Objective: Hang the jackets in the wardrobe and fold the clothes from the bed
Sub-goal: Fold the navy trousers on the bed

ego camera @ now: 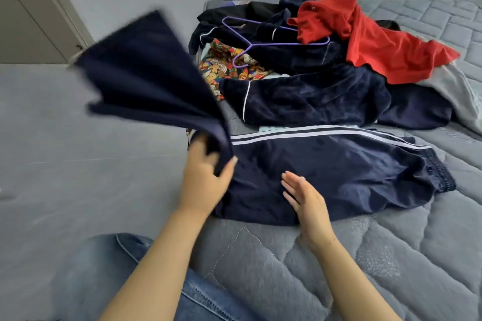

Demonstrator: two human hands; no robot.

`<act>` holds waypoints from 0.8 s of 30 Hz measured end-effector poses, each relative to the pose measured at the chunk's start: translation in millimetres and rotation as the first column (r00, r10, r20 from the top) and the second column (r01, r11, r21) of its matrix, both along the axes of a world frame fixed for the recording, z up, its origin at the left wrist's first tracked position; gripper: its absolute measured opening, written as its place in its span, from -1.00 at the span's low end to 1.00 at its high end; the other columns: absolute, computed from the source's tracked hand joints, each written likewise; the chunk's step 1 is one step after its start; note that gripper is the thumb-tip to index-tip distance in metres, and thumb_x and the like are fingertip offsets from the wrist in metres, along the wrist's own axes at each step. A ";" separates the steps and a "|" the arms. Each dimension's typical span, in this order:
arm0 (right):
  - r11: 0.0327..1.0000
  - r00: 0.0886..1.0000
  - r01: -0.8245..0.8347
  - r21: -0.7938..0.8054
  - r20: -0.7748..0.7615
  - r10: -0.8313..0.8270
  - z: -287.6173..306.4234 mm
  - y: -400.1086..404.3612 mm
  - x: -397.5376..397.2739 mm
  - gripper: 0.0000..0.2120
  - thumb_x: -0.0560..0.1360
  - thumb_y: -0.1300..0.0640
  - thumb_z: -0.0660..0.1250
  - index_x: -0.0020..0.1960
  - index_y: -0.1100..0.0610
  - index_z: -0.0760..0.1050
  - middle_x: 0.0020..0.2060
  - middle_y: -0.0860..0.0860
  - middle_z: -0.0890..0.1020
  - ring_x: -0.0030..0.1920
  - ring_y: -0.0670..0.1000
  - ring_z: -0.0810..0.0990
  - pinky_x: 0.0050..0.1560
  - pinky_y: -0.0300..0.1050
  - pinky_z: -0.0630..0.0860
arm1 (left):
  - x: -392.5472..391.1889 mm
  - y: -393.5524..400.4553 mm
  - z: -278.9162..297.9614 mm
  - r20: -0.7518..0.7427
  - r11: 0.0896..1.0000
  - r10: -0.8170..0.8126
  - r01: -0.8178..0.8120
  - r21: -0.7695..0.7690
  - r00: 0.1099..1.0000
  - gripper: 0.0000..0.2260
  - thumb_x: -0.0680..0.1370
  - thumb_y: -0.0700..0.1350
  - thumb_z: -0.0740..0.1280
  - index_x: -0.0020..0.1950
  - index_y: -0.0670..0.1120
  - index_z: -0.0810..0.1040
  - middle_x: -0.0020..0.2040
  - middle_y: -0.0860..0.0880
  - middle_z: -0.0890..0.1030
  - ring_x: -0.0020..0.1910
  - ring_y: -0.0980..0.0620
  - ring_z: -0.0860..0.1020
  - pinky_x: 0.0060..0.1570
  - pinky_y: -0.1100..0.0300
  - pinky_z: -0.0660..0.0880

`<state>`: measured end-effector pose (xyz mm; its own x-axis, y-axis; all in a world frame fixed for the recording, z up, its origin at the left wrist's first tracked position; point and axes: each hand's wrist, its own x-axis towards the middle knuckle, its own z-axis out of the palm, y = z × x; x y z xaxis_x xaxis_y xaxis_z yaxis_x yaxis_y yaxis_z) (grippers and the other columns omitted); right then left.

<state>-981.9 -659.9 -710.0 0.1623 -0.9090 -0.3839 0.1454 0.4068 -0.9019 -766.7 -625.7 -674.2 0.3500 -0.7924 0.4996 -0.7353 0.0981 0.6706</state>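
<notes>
- Navy track trousers with twin white side stripes (339, 164) lie flat across the near part of the grey quilted bed (391, 255), waistband end to your right, stripes along the far edge. They look laid out that way so a fold can run across them.
- Your left hand (206, 177) grips the trousers' left end, thumb over the cloth and fingers under it. The lifted cloth fans up and to the left and is blurred, so it reads as mid-swing. Judgement: you hold the leg end high to carry it over onto the flat half.
- Your right hand (302, 198) has its fingers straight and together, palm facing left, edge down on or just above the trousers near the middle; contact cannot be told. It holds nothing. Likely it marks the fold line and pins the cloth so the flat part does not drag.
- Behind the trousers sits the unsorted pile: a dark navy velour garment with thin white piping (313, 101), a red cloth top (378, 41) draped over its right side, a bright cartoon-print fabric (229, 62) on the left, and grey cloth at the far right.
- A thin purple wire hanger (260, 44) lies on top of the pile, loose, with nothing hung on it; within reach for the jackets.
- Pale door panels (31, 21) stand at far left; whether they belong to the wardrobe cannot be told.
- Progress judgement: early; one piece is mid-fold and the pile is untouched.
</notes>
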 end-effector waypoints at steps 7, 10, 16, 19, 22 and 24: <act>0.932 0.905 0.308 0.190 0.242 -0.349 6.0 -17.9 -42.1 -0.51 0.60 -0.23 0.13 0.40 0.05 0.39 0.24 0.02 0.60 0.21 0.01 0.60 0.12 -0.06 0.51 | -25.8 20.8 -66.3 0.182 0.767 -0.442 0.265 0.585 0.878 -0.85 0.59 -0.17 0.27 0.16 -0.10 0.45 0.59 0.06 0.07 0.58 0.09 0.01 0.55 -0.04 -0.10; 0.941 0.916 0.270 0.202 0.246 -0.316 11.6 -27.3 -45.1 -0.61 0.50 -0.20 0.32 0.28 -0.09 0.49 0.17 -0.06 0.66 0.15 -0.04 0.65 0.10 -0.07 0.53 | -24.6 22.1 -65.6 0.212 0.756 -0.457 0.251 0.604 0.864 -0.63 0.61 -0.18 0.24 0.41 -0.01 0.35 0.60 0.09 0.04 0.57 0.13 -0.05 0.52 -0.03 -0.22; 0.930 0.919 0.286 0.233 0.209 -0.335 33.8 -52.9 -28.4 -0.50 0.43 -0.08 0.49 0.29 0.11 0.53 0.16 -0.01 0.67 0.18 0.00 0.63 0.24 -0.03 0.53 | -41.5 23.4 -56.1 0.269 0.708 -0.616 0.369 0.602 0.741 -0.32 0.50 -0.41 0.14 0.56 0.07 0.18 0.59 0.11 -0.11 0.56 0.09 -0.19 0.50 -0.01 -0.30; 0.862 0.851 0.456 0.223 0.173 -0.495 37.6 -59.9 -36.1 -0.50 0.51 0.01 0.39 0.40 0.11 0.40 0.25 0.00 0.59 0.18 -0.02 0.58 0.16 -0.11 0.50 | -57.2 23.0 -53.0 0.274 0.685 -0.664 0.420 0.595 0.696 -0.32 0.49 -0.38 0.13 0.57 0.07 0.15 0.60 0.10 -0.14 0.57 0.12 -0.18 0.49 0.07 -0.33; 0.796 0.764 0.575 -0.190 -0.223 -0.605 41.7 -54.0 -61.6 -0.55 0.53 0.10 0.37 0.38 0.05 0.34 0.30 0.05 0.45 0.21 0.04 0.47 0.19 -0.11 0.41 | -59.5 21.1 -53.2 0.244 0.678 -0.651 0.406 0.613 0.719 -0.49 0.60 -0.19 0.13 0.55 0.07 0.20 0.60 0.09 -0.15 0.57 0.15 -0.19 0.49 0.12 -0.35; 0.806 0.653 0.288 -0.517 -0.510 -0.560 45.5 -53.2 -74.2 -0.72 0.52 0.13 0.36 0.23 0.07 0.50 0.16 0.02 0.49 0.20 0.11 0.47 0.25 -0.05 0.36 | -57.2 19.0 -53.8 0.220 0.675 -0.640 0.401 0.619 0.737 -0.56 0.65 -0.04 0.13 0.54 0.08 0.22 0.59 0.10 -0.14 0.56 0.16 -0.20 0.49 0.14 -0.34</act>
